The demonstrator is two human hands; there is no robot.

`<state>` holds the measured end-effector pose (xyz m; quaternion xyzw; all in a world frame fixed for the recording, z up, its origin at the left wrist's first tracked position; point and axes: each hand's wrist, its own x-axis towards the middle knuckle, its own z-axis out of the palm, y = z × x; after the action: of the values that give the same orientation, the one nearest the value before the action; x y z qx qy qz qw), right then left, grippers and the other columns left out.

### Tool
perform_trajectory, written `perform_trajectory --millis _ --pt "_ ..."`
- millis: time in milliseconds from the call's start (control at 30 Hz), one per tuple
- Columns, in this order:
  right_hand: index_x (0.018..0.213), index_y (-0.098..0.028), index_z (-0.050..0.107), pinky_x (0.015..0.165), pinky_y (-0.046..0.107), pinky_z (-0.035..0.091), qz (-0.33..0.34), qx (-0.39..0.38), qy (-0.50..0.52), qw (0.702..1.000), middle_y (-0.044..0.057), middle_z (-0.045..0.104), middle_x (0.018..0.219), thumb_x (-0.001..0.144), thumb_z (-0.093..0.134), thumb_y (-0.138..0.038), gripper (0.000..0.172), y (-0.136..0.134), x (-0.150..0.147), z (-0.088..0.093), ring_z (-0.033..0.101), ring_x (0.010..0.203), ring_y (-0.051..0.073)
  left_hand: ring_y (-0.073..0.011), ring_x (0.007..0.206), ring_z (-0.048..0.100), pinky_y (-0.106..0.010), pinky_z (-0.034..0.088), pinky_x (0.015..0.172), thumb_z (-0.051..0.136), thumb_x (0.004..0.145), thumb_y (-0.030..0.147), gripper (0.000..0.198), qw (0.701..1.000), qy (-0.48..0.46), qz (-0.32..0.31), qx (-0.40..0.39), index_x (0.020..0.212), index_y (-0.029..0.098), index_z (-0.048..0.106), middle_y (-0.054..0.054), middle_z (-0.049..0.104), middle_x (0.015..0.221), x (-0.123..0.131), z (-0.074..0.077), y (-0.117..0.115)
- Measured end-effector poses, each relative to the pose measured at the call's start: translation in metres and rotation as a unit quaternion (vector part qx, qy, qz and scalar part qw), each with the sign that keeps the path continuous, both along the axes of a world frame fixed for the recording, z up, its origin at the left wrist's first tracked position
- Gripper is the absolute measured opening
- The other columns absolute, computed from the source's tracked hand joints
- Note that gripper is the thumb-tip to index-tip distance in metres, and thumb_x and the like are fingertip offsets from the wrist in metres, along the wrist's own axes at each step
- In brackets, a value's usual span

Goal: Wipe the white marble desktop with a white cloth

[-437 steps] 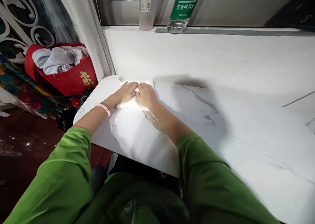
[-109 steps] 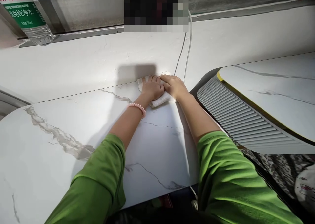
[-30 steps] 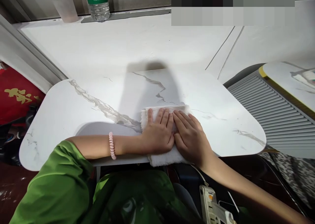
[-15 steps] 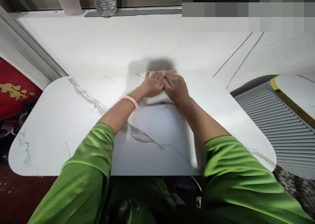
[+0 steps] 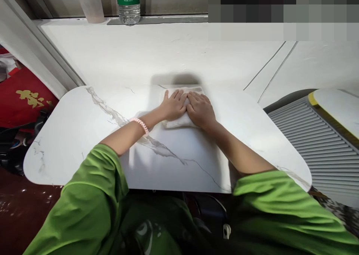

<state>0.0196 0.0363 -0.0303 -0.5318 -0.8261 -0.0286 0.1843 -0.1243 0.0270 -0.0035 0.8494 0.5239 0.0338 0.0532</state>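
A folded white cloth [image 5: 176, 123] lies flat on the white marbled table [image 5: 174, 176], close to its back edge by the wall. My left hand [image 5: 174, 105] presses on the cloth's left part with its fingers spread and the thumb apart. Beside it, my right hand [image 5: 201, 110] rests palm down on the right part, its fingers extended close together. Both hands touch or nearly touch at the thumbs, and they cover much of the cloth. A pink coiled band [image 5: 141, 125] circles my left wrist.
On the ledge behind stand a green-labelled water bottle [image 5: 129, 8] and a frosted cup [image 5: 94, 8]. A red bag with gold marks [image 5: 22, 98] is beyond the table's left end. To the right is a grey ribbed surface [image 5: 314, 135] beside another white, yellow-edged tabletop [image 5: 342, 107].
Both hands and the cloth have slid a little toward me, away from the table's back edge. The camera view has shifted slightly, showing more of the bottle and cup.
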Motion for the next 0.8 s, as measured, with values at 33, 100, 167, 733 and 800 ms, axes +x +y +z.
perform_trajectory --millis 33,100,167,733,800 --pt "0.137 -0.006 0.051 0.115 0.048 0.032 0.004 -0.007 -0.010 1.000 0.016 0.053 0.143 0.089 0.028 -0.020 0.056 -0.016 0.000 0.002 0.045 0.137 0.026 -0.0291 0.150 0.017 -0.059 0.010 0.119 0.026 0.101 0.030 0.057 1.000 0.003 -0.008 -0.003 0.153 0.004 0.024 -0.018 0.021 0.160 -0.002 0.002 -0.014" --pt "0.139 -0.001 0.048 0.117 0.048 0.029 0.018 -0.019 -0.025 0.999 0.017 0.050 0.146 0.089 0.027 -0.020 0.057 -0.051 0.000 0.004 0.041 0.139 0.027 -0.0302 0.150 0.015 -0.060 0.010 0.118 0.027 0.101 0.031 0.059 1.000 0.009 -0.025 -0.008 0.152 0.002 0.024 -0.019 0.020 0.160 -0.006 0.004 -0.045" --pt "0.140 0.003 0.045 0.118 0.048 0.027 0.034 -0.023 -0.034 0.999 0.020 0.047 0.148 0.090 0.026 -0.020 0.058 -0.087 0.000 0.006 0.038 0.141 0.028 -0.0310 0.150 0.014 -0.060 0.009 0.119 0.027 0.101 0.032 0.060 0.999 0.014 -0.045 -0.012 0.152 0.001 0.024 -0.020 0.019 0.160 -0.011 0.007 -0.077" --pt "0.139 -0.002 0.048 0.115 0.047 0.030 0.111 0.019 -0.063 0.992 0.019 0.049 0.146 0.093 0.031 -0.024 0.054 -0.136 -0.017 0.008 0.041 0.138 0.029 -0.0263 0.150 0.018 -0.054 0.011 0.121 0.029 0.099 0.028 0.058 1.000 -0.011 0.010 -0.018 0.151 0.003 0.029 -0.016 0.026 0.159 -0.034 0.010 -0.139" --pt "0.140 -0.002 0.047 0.115 0.047 0.030 0.097 0.005 -0.058 0.994 0.019 0.048 0.147 0.092 0.030 -0.023 0.055 -0.108 -0.027 0.007 0.041 0.138 0.029 -0.0254 0.149 0.019 -0.054 0.011 0.121 0.027 0.099 0.025 0.057 0.999 -0.008 0.037 -0.023 0.151 0.002 0.028 -0.016 0.026 0.159 -0.039 0.010 -0.114"
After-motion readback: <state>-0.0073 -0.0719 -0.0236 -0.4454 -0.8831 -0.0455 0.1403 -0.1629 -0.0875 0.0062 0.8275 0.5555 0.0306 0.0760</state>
